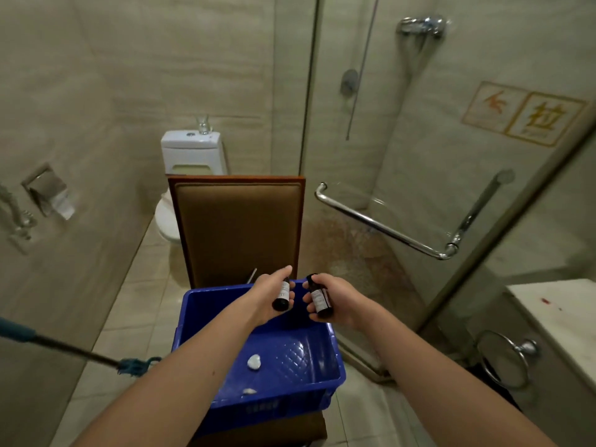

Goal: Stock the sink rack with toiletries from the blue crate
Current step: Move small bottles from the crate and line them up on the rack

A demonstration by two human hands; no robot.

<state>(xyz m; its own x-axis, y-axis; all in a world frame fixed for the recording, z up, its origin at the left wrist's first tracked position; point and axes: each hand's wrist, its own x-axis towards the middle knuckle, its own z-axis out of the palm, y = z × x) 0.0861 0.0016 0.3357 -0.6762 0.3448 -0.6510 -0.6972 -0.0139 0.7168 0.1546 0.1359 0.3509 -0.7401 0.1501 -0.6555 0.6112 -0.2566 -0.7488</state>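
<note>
Dark left bottle (281, 296) clasped in left grip (269, 293), right bottle (320, 300) in right grip (338, 301); carry both upright to counter (558, 304) at four o'clock.

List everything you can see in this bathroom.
crate: one, blue, on the chair seat.
left bottle: one, dark, pale label, held over the crate.
right bottle: one, dark, pale label, held over the crate.
small items: two, white, on the crate floor.
chair: one, brown, before the toilet.
toilet: one, white, at the back wall.
glass: one, clear, on the toilet tank.
mop: one, blue head, left of the crate.
door handle: one, chrome, on the shower glass.
left grip: one, bare, round the left bottle.
right grip: one, bare, round the right bottle.
</note>
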